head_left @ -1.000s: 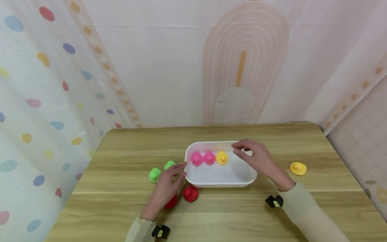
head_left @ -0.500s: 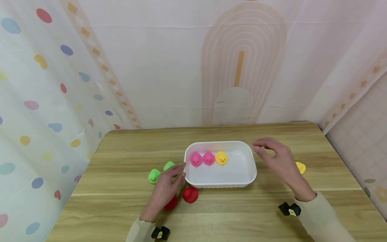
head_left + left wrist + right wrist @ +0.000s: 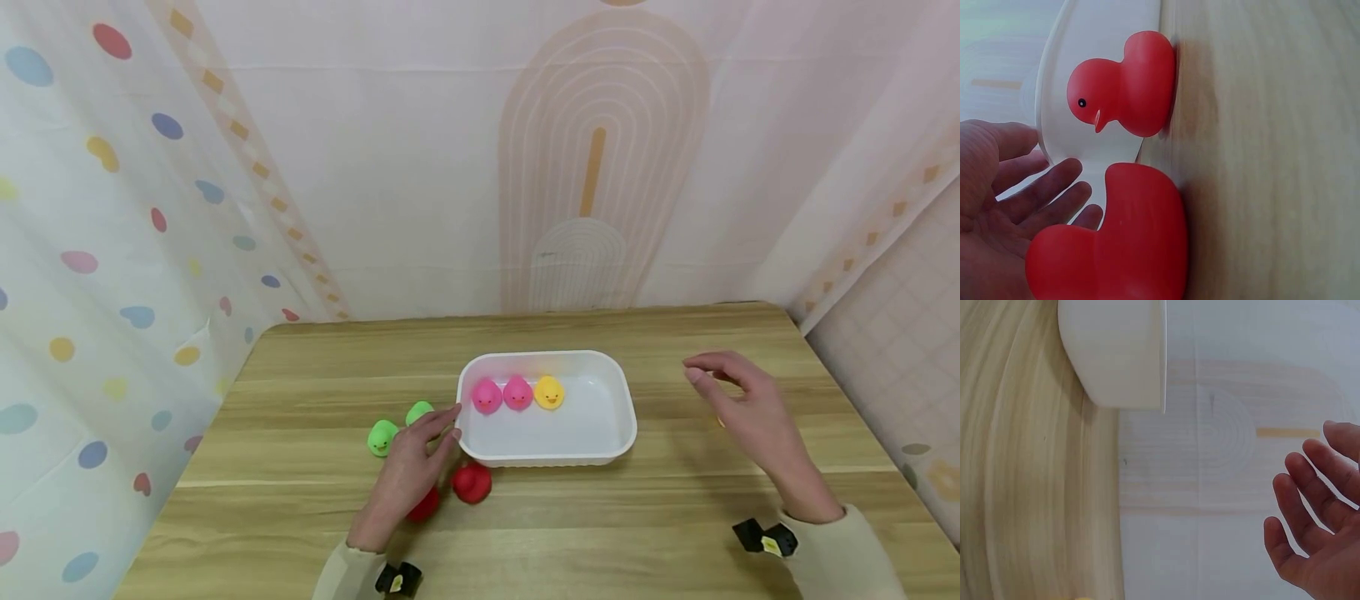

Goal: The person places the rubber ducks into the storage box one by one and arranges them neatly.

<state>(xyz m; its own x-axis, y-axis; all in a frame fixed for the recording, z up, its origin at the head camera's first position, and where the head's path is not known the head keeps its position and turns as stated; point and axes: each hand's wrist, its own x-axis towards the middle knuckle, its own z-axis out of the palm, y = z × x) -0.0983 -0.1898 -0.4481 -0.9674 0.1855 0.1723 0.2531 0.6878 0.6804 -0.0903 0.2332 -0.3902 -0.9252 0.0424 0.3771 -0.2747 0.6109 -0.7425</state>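
Note:
My left hand [image 3: 408,468] rests its fingertips at the left rim of a white plastic tray [image 3: 558,435]; its fingers are relaxed and grip nothing. Inside the tray, two pink toy ducks [image 3: 518,393] and a yellow duck [image 3: 549,392] sit in a row. Below and beside that hand are a red duck [image 3: 472,482] and another red duck [image 3: 1141,237], partly covered in the head view. To the right of the tray, my right hand [image 3: 757,421] hovers with loosely bent fingers and nothing in them. It hides most of a second yellow duck [image 3: 722,422].
Two green ducks [image 3: 382,437] stand left of the tray, one partly behind the left hand. Everything lies on a wood-grain table [image 3: 585,533]. A patterned curtain [image 3: 420,183] hangs along its back and left sides.
My right hand has moved from over the tray's right end out to the right, above the lone yellow duck. The left hand and the tray have stayed in place.

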